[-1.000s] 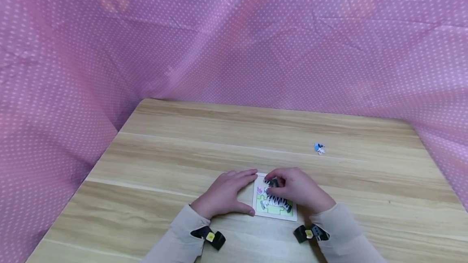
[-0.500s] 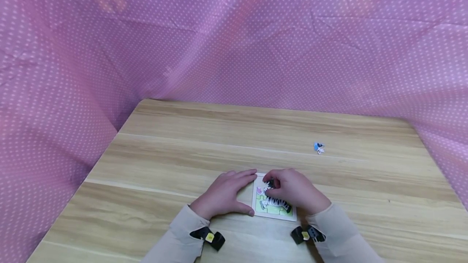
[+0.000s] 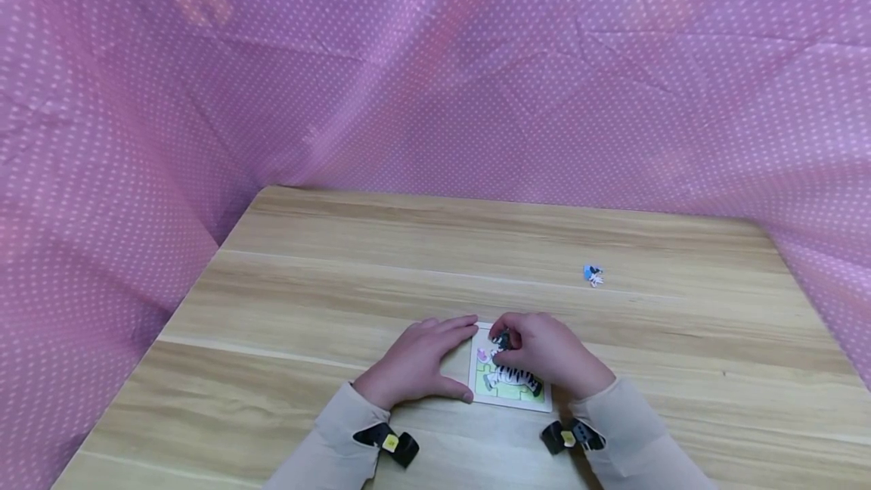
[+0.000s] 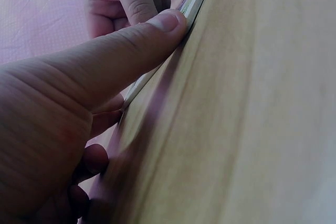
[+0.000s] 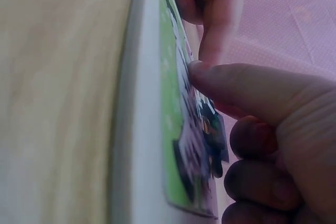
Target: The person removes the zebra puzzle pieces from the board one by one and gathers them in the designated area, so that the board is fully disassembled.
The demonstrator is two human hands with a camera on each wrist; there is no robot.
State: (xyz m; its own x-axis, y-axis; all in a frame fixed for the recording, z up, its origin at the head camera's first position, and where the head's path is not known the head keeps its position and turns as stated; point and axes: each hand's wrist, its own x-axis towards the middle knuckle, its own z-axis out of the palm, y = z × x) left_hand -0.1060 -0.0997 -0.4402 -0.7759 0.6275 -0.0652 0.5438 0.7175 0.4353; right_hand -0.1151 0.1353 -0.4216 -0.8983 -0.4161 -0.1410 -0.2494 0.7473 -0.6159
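Here | puzzle (image 3: 509,393) touching left hand (image 3: 423,358) (straight-fingered) | under right hand (image 3: 553,354), pinching a piece (image 3: 503,340)

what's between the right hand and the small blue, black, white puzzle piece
The head view shows only bare pale wooden tabletop between the right hand and the puzzle piece.

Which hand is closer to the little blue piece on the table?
Right. The right hand is over the zebra puzzle, below and slightly left of the blue piece in the head view. The left hand is at the puzzle's left edge, farther away.
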